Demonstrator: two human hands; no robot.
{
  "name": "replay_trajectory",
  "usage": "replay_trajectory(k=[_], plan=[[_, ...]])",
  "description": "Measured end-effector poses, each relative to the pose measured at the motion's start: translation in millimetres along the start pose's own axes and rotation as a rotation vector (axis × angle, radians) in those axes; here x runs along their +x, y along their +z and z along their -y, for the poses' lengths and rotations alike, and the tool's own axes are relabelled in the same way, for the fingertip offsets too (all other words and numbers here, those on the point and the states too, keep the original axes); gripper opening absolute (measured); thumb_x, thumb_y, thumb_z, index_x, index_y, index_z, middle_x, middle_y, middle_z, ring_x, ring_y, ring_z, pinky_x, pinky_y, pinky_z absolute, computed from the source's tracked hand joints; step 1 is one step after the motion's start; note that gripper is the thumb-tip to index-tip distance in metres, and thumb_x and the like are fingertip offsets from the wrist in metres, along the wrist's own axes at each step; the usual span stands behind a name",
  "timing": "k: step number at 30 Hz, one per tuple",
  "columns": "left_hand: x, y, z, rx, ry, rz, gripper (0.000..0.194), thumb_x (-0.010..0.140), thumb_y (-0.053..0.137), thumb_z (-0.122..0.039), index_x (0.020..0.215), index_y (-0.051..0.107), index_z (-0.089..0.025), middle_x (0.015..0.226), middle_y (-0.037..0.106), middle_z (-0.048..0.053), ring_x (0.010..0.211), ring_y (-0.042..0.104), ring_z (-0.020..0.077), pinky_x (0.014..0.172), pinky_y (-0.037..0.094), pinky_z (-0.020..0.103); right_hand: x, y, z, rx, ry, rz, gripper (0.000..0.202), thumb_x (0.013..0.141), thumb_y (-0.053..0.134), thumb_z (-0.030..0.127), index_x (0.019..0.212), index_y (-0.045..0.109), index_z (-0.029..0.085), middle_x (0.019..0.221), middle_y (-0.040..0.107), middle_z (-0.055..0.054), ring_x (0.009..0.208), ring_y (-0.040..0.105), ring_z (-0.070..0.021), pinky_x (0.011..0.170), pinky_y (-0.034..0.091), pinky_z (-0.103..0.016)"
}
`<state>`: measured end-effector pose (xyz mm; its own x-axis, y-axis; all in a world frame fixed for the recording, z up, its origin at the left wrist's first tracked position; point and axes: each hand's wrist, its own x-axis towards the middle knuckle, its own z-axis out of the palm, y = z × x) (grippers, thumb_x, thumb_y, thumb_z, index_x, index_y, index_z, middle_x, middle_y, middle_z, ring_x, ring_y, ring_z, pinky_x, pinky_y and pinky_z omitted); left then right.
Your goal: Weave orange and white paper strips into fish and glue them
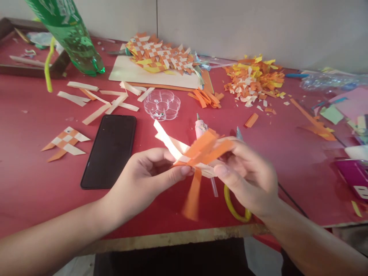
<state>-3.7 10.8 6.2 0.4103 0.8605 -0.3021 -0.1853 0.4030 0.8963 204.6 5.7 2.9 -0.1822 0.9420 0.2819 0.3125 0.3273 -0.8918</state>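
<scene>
Between my two hands, above the red table's front part, is a partly woven piece of orange and cream paper strips [198, 153]. My left hand [155, 168] pinches its left side, thumb on top. At its right side, my right hand [247, 168] grips the strips between thumb and fingers. One orange strip hangs down, blurred. Beneath my right hand lie scissors [228, 203] with a yellow handle, partly hidden. A pink-wrapped glue tube [201, 128] lies just behind the paper. To the left rests a finished woven paper fish [67, 142] in orange and cream.
A black phone [110, 149] lies left of my hands. Behind are loose cream strips [97, 111], a clear flower-shaped case [162, 103], orange strips [205, 97], a pile of woven fish [161, 53] and paper scraps [255, 76]. A green bottle [71, 38] stands at back left.
</scene>
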Motion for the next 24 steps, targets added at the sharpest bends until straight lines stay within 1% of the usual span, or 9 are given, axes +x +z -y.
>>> replay_trajectory(k=[4,7,10,13,16,18,20,22,24], plan=[[-1.1,0.0,-2.0,0.085,0.016,0.027,0.005,0.084,0.072,-0.022,0.086,0.076,-0.022,0.094,0.079,0.0,0.092,0.073,0.0169,0.085,0.057,0.023,-0.5,0.5,1.0,0.023,0.008,0.058,0.02,0.084,0.069,0.029,0.104,0.065,0.027,0.087,0.066,-0.002,0.077,0.063,-0.0173,0.067,0.056,-0.033],[-1.4,-0.5,-2.0,0.125,0.029,0.042,0.008,0.085,0.07,-0.024,0.089,0.077,-0.021,0.098,0.078,0.002,0.093,0.073,0.0194,0.089,0.056,0.028,-0.8,-1.2,1.6,0.038,0.004,0.152,0.012,0.084,0.068,0.024,0.097,0.07,0.025,0.072,0.063,0.001,0.061,0.058,-0.0129,0.052,0.052,-0.026],[-1.7,-0.6,-1.4,0.125,0.044,0.071,0.011,0.086,0.069,-0.023,0.092,0.077,-0.021,0.099,0.078,0.002,0.092,0.073,0.0193,0.089,0.056,0.029,0.3,-2.8,3.3,0.034,0.031,0.212,0.005,0.085,0.067,0.022,0.086,0.071,0.022,0.062,0.06,0.003,0.05,0.053,-0.0096,0.042,0.046,-0.022],[-1.8,-0.6,-0.7,0.121,0.052,0.082,0.012,0.086,0.069,-0.022,0.095,0.078,-0.023,0.098,0.078,0.001,0.091,0.073,0.0183,0.088,0.056,0.027,2.2,-3.3,5.1,0.051,0.064,0.26,0.006,0.086,0.066,0.021,0.083,0.072,0.021,0.062,0.065,0.003,0.051,0.057,-0.0095,0.043,0.048,-0.021],[-1.9,-0.8,-0.6,0.126,0.045,0.101,0.013,0.085,0.07,-0.022,0.095,0.078,-0.026,0.097,0.079,0.0,0.089,0.073,0.0169,0.083,0.057,0.025,4.0,-2.7,5.9,0.072,0.038,0.273,0.011,0.084,0.067,0.018,0.091,0.073,0.024,0.07,0.07,0.003,0.062,0.064,-0.0114,0.052,0.054,-0.022],[-2.0,-0.6,-1.0,0.106,0.047,0.125,0.014,0.086,0.069,-0.021,0.095,0.078,-0.027,0.094,0.079,-0.002,0.087,0.073,0.0148,0.08,0.057,0.021,4.7,-1.8,6.4,0.076,0.03,0.278,0.013,0.083,0.067,0.017,0.092,0.073,0.024,0.069,0.07,0.003,0.065,0.065,-0.0126,0.057,0.056,-0.025],[-2.2,-0.1,-1.4,0.086,0.045,0.133,0.013,0.085,0.07,-0.02,0.092,0.078,-0.027,0.091,0.079,-0.003,0.085,0.074,0.0129,0.079,0.057,0.018,5.0,-1.0,7.0,0.091,0.051,0.289,0.009,0.082,0.068,0.018,0.087,0.073,0.024,0.065,0.069,0.003,0.06,0.064,-0.0129,0.055,0.056,-0.026],[-2.7,0.3,-1.4,0.078,0.033,0.121,0.01,0.084,0.071,-0.02,0.089,0.077,-0.027,0.088,0.079,-0.004,0.083,0.074,0.0118,0.078,0.056,0.017,4.9,-0.2,7.2,0.108,0.074,0.301,0.005,0.081,0.068,0.02,0.082,0.072,0.023,0.06,0.067,0.004,0.055,0.062,-0.0124,0.049,0.053,-0.025],[-3.6,0.2,-0.4,0.08,0.019,0.113,0.008,0.084,0.072,-0.022,0.088,0.076,-0.026,0.087,0.079,-0.004,0.082,0.073,0.0112,0.077,0.056,0.016,4.3,0.6,6.4,0.135,0.089,0.324,0.005,0.081,0.067,0.02,0.078,0.07,0.023,0.057,0.063,0.005,0.051,0.059,-0.0115,0.046,0.051,-0.024]])
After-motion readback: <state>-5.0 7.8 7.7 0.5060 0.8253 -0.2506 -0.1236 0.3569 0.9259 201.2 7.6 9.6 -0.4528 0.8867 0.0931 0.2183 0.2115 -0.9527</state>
